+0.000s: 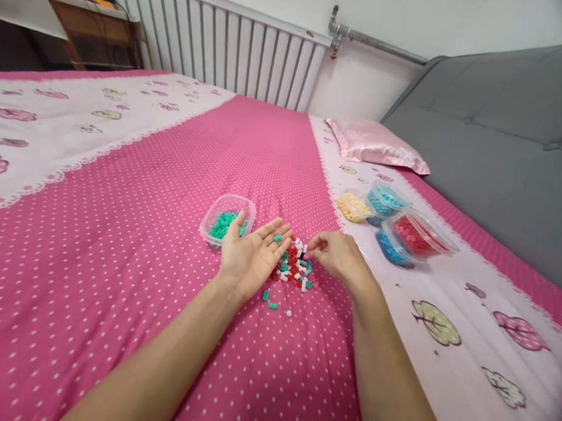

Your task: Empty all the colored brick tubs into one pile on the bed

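My left hand (254, 259) is palm up with its fingers stretched out, and a small green toy brick (278, 238) rests on the fingers. Just to its right lies a loose pile of red, white, green and a few blue bricks (293, 261), partly hidden by the hand. My right hand (338, 254) is at the pile's right edge, thumb and fingers pinched together. What its fingertips hold, if anything, is too small to tell. Behind the left thumb, a clear plastic tub (205, 222) contains green bricks (222, 224).
Several tubs stand to the right: yellow pieces (354, 207), light blue pieces (386, 200), and red pieces (411, 235) stacked over blue pieces (392, 248). Stray green bricks (273, 305) and a white piece (289, 313) lie nearer me. A pink pillow (376, 145) rests by the grey headboard (493, 121).
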A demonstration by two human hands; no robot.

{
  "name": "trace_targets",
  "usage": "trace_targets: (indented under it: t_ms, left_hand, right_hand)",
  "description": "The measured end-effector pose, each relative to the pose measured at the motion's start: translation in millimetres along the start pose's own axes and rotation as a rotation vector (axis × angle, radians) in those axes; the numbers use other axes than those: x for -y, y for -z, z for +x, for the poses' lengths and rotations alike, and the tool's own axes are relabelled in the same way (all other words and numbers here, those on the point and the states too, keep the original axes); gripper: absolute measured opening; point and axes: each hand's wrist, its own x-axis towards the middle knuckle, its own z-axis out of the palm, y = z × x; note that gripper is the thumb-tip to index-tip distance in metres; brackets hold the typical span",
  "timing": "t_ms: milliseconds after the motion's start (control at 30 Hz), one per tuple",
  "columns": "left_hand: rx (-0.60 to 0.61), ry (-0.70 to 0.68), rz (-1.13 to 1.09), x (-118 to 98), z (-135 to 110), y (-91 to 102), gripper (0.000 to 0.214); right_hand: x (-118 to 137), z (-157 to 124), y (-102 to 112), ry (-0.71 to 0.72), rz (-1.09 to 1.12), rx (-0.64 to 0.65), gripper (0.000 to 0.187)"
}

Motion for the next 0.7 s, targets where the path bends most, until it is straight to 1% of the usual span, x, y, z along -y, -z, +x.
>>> trace_targets:
  t_ms: [100, 233, 400, 700]
  left_hand:
    - [0.003, -0.002, 0.004, 0, 0, -0.3, 0.063]
    - [-0.001, 0.002, -0.004, 0, 0, -0.2, 0.061]
    - [0.004, -0.012, 0.017, 0, 1, -0.1, 0.065]
    - [0.007, -0.009, 0.012, 0, 1, 1.2, 0.065]
  right_hand:
    - [2, -2, 0, 0.036, 0.017, 0.078, 0.014]
    - [6, -4, -3, 0.006, -0.073, 0.136, 0.014]
    - [11, -7, -3, -0.009, -0.153, 0.128, 0.009]
    - [12, -8, 5, -0.021, -0.122, 0.114, 0.011]
